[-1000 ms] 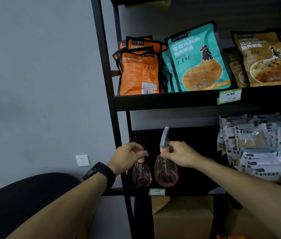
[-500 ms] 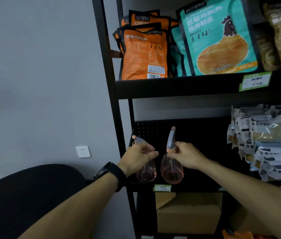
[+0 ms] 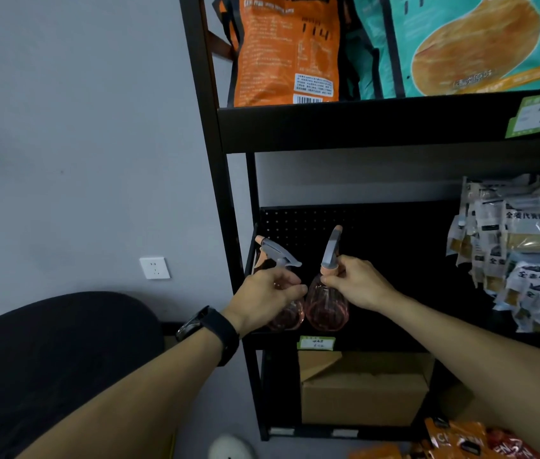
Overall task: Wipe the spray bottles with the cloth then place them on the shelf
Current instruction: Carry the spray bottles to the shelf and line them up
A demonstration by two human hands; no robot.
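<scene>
Here, head cam: L hand point(image 3: 267, 298) grips neck of left spray bottle point(image 3: 287, 314), hiding most of it; R hand point(image 3: 358, 286) pinches collar of right spray bottle point(image 3: 326, 306); both bottles stand touching on black shelf point(image 3: 378, 341). Shelf tag point(image 3: 316, 343) writing too small to read; orange pouch point(image 3: 285, 48) and teal pouch point(image 3: 470, 41) cut off at top, print blurred. Pale packets point(image 3: 523, 246) at R edge partly cropped, a few Chinese chars visible.

Pink spray bottles on a black shelf.
Two clear pink spray bottles point(image 3: 326, 306) have grey triggers; the shelf point(image 3: 361, 127) is black, an orange bag point(image 3: 282, 51) and teal bag point(image 3: 467, 44) at 12 o'clock.
</scene>
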